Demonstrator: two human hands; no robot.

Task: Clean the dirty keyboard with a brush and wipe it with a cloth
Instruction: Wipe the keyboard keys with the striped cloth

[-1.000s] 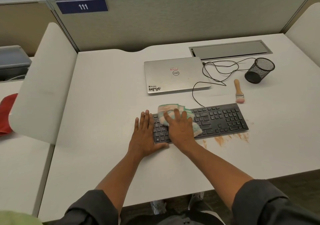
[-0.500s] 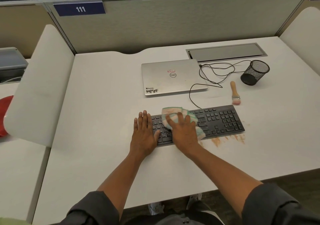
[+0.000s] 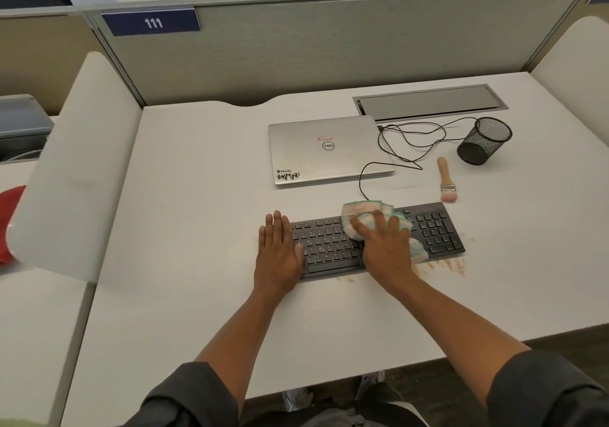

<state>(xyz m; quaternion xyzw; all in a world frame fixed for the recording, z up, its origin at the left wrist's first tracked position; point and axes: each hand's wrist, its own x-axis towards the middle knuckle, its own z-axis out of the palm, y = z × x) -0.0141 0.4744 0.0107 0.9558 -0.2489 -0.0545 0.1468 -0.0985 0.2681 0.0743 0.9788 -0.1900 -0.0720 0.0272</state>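
Since a second ago, the right hand (image 3: pixel 387 248) has slid the cloth (image 3: pixel 372 215) rightward along the black keyboard (image 3: pixel 438 229), fingers spread flat, pressing it down. Left hand (image 3: pixel 278 255) rests flat on the keyboard's left end, fingers together. Behind the keyboard, the brush (image 3: pixel 445 179) lies on the desk (image 3: pixel 197 229).

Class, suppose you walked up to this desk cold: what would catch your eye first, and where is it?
The right hand pressing a striped cloth onto the middle of the black keyboard, while the left hand lies flat on its left end. Next, the orange-brown smears on the desk along its front right edge.
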